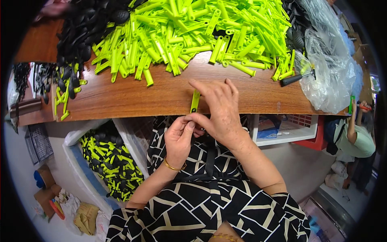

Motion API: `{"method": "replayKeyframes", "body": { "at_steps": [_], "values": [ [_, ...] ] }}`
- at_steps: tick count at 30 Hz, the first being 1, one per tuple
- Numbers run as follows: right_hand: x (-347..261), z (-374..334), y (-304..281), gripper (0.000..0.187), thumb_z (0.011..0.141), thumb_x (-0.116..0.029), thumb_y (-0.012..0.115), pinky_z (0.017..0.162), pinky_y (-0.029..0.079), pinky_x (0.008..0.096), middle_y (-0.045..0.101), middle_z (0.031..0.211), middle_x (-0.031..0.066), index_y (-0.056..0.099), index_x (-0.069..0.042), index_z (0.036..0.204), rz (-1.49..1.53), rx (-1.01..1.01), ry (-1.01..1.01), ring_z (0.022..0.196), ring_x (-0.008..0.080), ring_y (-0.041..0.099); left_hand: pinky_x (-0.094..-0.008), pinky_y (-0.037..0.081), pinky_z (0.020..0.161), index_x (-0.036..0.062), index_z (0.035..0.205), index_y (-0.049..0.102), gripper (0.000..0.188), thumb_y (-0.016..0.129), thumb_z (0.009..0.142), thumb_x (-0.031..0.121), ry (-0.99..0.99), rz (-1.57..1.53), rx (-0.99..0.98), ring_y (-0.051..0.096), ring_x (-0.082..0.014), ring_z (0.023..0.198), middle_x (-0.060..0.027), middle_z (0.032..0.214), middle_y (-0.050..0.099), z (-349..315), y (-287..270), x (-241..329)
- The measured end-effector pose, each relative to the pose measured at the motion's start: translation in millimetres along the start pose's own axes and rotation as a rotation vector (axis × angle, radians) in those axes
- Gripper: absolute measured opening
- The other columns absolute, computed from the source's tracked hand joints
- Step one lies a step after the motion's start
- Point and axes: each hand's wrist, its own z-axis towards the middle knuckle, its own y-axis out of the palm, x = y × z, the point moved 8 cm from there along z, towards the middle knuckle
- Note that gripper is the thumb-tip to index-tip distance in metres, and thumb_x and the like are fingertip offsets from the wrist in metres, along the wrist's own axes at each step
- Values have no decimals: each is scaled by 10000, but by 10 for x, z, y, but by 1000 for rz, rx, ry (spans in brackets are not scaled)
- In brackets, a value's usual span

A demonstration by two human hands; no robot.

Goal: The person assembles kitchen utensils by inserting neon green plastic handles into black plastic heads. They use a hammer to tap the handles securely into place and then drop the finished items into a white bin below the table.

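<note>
A bright green plastic handle (195,101) stands at the table's near edge, a dark spot at its lower end. My right hand (221,105) curves round it, forefinger near the handle's top and thumb by its lower end. Just below, my left hand (179,135) is closed in a pinch against the right thumb. Whatever lies in the left fingers is hidden. Beyond my hands, a large heap of loose green handles (173,36) covers the far side of the wooden table (161,99).
Black utensil heads (86,28) pile up at far left. Joined green-and-black pieces (66,86) lie at the left edge; more fill a white-lined box (111,161) below. A black-handled tool (296,78) and clear plastic bags (328,68) sit right. Another person (354,135) works far right.
</note>
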Motion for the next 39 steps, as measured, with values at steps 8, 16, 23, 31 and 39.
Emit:
{"method": "replayKeyframes", "body": {
  "at_steps": [8,16,23,31,39],
  "values": [
    [14,-8,26,865,782,-407,818,1189,222,581,621,1197,64,471,-154,1533,-52,-68,-35,1194,293,547,-264,600,799,-24,1141,635,180,570,1078,131,51,-66,26,706,-124,849,-70,974,724,45,30,-65],
    [704,39,-865,250,848,-55,762,866,524,428,719,1040,142,725,-52,1096,-7,282,3,979,335,664,-317,563,876,2,1369,502,339,583,1062,121,-164,17,-180,727,-200,923,-146,1049,732,-198,129,-41],
    [1122,165,-1101,90,880,-107,722,804,528,395,702,943,78,754,-85,961,-439,211,-12,914,302,655,-315,581,858,-9,1368,505,332,567,1074,133,-183,10,-224,730,-216,968,-168,1151,705,-78,398,124],
    [609,493,-793,144,806,-110,777,869,487,386,697,1009,23,755,-134,946,-409,290,-241,993,248,641,-276,582,756,-21,1293,639,288,648,1022,77,-47,99,-133,733,-177,878,-122,1134,704,-3,226,333],
    [853,473,-810,200,812,-150,797,946,434,404,697,1077,22,764,-154,1009,-320,199,-171,1079,243,630,-284,574,829,-27,1266,636,276,665,1017,89,-121,17,-87,740,-195,960,-150,1138,742,29,116,311]
  ]
}}
